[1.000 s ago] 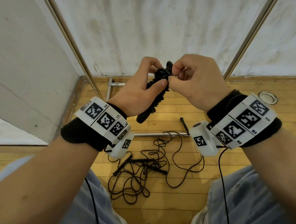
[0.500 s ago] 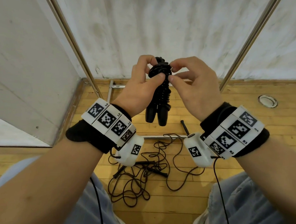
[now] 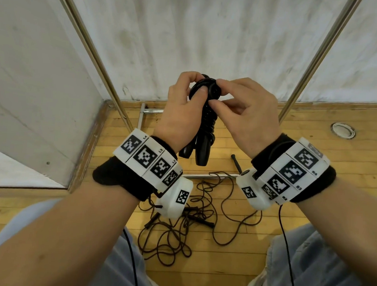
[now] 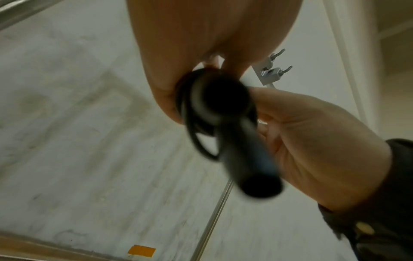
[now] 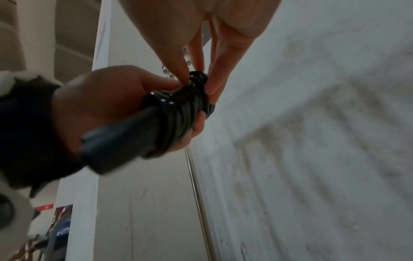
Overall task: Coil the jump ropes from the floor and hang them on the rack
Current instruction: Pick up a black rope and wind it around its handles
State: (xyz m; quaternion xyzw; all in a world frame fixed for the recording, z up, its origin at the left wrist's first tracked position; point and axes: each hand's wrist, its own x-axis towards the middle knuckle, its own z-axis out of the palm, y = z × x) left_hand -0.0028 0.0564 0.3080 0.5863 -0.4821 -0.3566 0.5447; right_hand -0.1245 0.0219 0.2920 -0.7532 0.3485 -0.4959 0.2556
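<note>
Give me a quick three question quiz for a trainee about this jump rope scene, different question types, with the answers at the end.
1. True or false: the coiled black jump rope already hangs on the rack.
2. Which holds the bundle's top loop? A) left hand alone B) both hands C) right hand alone
3. Fill in: the loose ropes lie tangled on the wooden ____.

Key: 1 false, it is held in the air. 2 B. 3 floor.

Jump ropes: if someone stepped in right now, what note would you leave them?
Left hand: grips the coiled black jump rope, handles hanging down.
Right hand: pinches the top loop of the coil.
Done: this rope is wound into a bundle.
Left: secure the end and hang it on the metal hooks of the rack, then coil the tangled thin dark ropes on the wooden floor.
</note>
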